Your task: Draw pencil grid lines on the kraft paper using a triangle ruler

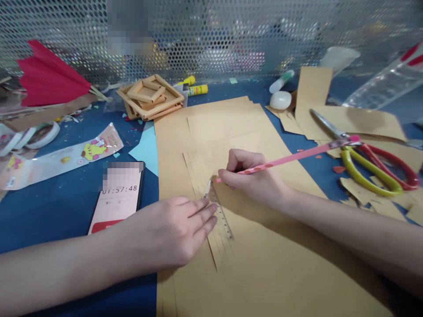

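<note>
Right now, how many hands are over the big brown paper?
2: the left hand has its fingers on the see-through ruler, and the right hand holds the pink pencil. No other hand seems hidden there.

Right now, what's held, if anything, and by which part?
Right hand holds the pink pencil, pinched near its writing tip. Left hand grips nothing; it lies flattened over the clear ruler on brown paper.

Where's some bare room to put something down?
The blue table is bare left of the phone, between the pouch and left arm. The brown paper is bare right of the ruler, nearer than the right arm. It's crowded at far right, with scissors and scraps, and upper left, with tape rolls and red fan.
</note>
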{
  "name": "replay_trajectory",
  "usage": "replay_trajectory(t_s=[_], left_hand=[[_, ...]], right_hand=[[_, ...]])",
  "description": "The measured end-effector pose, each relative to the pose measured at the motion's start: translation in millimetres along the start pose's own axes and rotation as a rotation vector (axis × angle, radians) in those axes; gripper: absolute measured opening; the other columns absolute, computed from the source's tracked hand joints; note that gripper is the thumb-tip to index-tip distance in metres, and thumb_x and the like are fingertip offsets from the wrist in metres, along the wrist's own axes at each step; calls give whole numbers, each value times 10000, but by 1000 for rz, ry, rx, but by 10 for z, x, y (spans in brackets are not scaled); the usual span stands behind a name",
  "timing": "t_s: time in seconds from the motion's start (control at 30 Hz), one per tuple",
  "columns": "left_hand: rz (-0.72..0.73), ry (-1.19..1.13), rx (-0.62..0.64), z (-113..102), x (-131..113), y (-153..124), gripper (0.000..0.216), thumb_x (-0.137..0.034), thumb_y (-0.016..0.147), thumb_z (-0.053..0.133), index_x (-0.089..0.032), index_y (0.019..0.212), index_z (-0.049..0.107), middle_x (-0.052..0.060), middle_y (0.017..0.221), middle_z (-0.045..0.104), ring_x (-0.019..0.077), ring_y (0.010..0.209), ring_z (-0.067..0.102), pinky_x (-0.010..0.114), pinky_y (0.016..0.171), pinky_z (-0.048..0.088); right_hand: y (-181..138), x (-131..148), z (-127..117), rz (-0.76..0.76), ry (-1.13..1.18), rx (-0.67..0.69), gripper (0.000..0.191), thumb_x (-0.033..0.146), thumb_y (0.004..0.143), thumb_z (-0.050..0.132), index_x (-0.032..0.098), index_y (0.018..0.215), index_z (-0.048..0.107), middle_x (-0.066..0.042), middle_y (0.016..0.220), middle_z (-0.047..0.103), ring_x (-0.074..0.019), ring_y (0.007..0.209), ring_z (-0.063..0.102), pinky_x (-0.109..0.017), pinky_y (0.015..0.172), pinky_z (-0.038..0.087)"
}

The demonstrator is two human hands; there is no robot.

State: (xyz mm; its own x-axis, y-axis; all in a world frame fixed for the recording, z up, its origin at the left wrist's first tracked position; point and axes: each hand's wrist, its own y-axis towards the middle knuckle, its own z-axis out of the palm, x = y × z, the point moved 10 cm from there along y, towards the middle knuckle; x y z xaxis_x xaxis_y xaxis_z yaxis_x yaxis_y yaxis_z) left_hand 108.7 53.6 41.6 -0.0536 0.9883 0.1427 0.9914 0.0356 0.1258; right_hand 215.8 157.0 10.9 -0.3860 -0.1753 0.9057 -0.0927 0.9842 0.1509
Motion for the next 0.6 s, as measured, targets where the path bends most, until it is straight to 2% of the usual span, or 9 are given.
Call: replay_trajectory(t_s=[0.37,0.6], left_hand=[[2,31,-2,12,10,-4,309,-56,921,404,-94,1150,608,87,1194,625,195,1092,603,299,874,483],[1,17,10,19,20,13,334,-50,939,352,-85,1152,608,90,1206,616,205,1100,600,303,851,494]], right_hand=[[3,11,-1,-10,-9,1,290,88,718,601,183,552,383,72,518,397,-59,501,346,-213,428,262],[3,12,0,4,-7,6,293,86,715,599,186,557,373,69,526,406,-63,509,350,-217,430,261]])
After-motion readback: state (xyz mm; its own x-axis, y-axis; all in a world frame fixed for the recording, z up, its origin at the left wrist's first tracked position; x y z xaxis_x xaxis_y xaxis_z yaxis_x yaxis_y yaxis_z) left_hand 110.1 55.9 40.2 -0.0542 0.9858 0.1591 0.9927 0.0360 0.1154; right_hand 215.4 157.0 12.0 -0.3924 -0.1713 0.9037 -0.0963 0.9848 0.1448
